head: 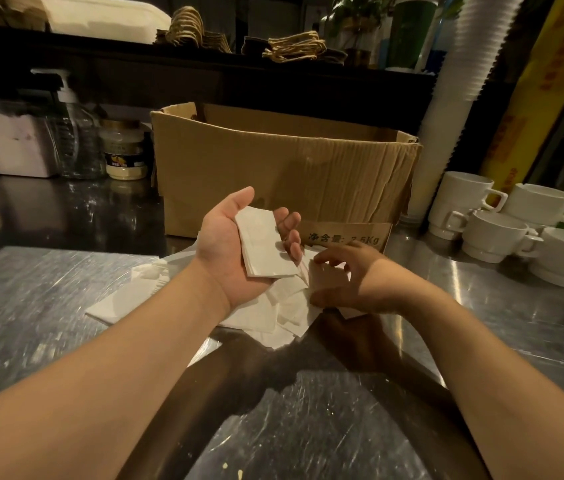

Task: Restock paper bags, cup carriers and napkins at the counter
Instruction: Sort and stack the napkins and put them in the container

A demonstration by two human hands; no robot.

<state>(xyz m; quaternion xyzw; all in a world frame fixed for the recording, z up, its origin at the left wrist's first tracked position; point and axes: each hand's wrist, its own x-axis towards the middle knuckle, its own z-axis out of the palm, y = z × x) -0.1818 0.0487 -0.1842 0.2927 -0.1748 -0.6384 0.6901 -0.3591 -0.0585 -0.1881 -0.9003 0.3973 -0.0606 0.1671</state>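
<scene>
My left hand (235,244) is palm up above the steel counter and holds a small stack of folded white napkins (263,242), fingers curled round its right edge. Below it, loose white napkins (266,313) lie in a heap on the counter. My right hand (346,275) reaches down onto the right side of that heap, its fingers bent and touching a napkin; whether it pinches one is hidden. Behind both hands stands an open cardboard box (273,168). Paper bags with twine handles (294,46) lie in piles on the dark shelf at the back.
White mugs (502,230) are stacked at the right, beside a tall sleeve of white cups (453,98). A pump bottle (72,133), a jar (124,154) and a white container (14,143) stand at the back left. The steel counter (48,289) spreads in front.
</scene>
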